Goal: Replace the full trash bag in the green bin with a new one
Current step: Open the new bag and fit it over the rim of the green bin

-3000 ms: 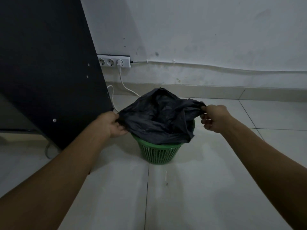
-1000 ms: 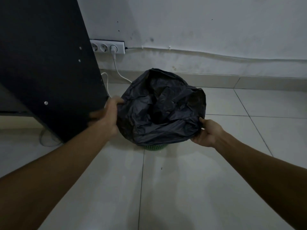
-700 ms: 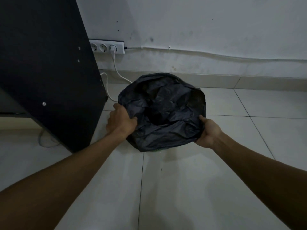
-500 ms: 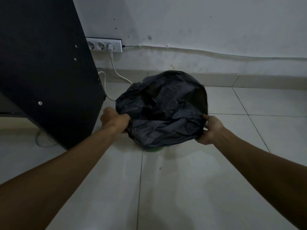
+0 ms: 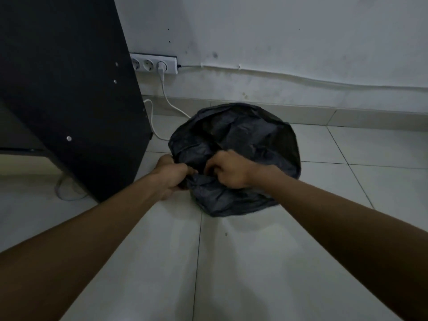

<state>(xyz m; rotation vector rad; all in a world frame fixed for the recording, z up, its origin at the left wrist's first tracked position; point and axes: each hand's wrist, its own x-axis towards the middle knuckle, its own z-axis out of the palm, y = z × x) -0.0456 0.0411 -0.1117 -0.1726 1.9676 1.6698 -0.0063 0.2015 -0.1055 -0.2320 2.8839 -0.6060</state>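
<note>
I see both hands close together at the near-left edge of the black trash bag [image 5: 243, 140], which spreads out beyond them and hides the bin completely. My left hand [image 5: 170, 176] has its fingers curled, bunching the plastic at the edge; my right hand [image 5: 228, 169], just beside it, pinches a fold of the same bag with curled fingers. Left of my left hand stands a dark cabinet panel [image 5: 69, 89]; beyond it, a white power strip [image 5: 154, 64] sits on the wall.
</note>
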